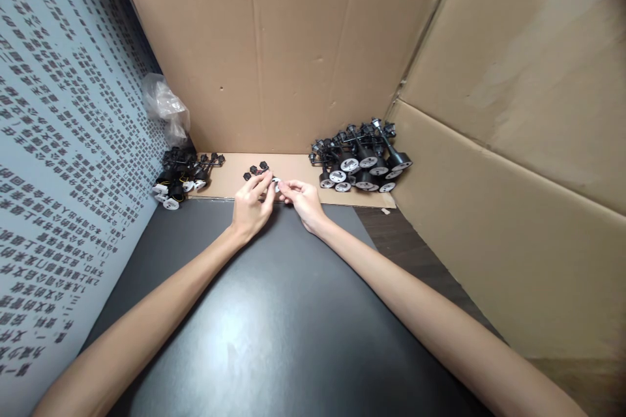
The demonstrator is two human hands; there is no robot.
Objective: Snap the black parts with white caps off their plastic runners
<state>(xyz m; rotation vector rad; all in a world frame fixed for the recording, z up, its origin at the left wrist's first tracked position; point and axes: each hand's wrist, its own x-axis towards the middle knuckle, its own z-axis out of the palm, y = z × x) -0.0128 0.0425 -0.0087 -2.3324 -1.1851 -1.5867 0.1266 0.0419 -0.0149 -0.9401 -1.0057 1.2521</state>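
Note:
Near the middle of the view, my left hand [253, 204] is closed around a small black lamp-shaped piece [263, 167], whose several dark heads stick out beyond the fingers. The white base [276, 185] of this piece faces my right hand [304, 202]. The fingertips of my right hand are pinched together at the edge of that base; whether they grip the base or something tiny is too small to tell. Both hands are just above the front edge of a cardboard sheet [220, 190].
Several black lamp-shaped pieces with white round bases [364, 159] are piled at the right; a smaller pile [178, 176] lies at the left below a clear plastic bag [166, 104]. Cardboard walls [293, 52] stand behind and right, a printed sheet [63, 111] left. A dark grey tabletop [274, 313] lies in front.

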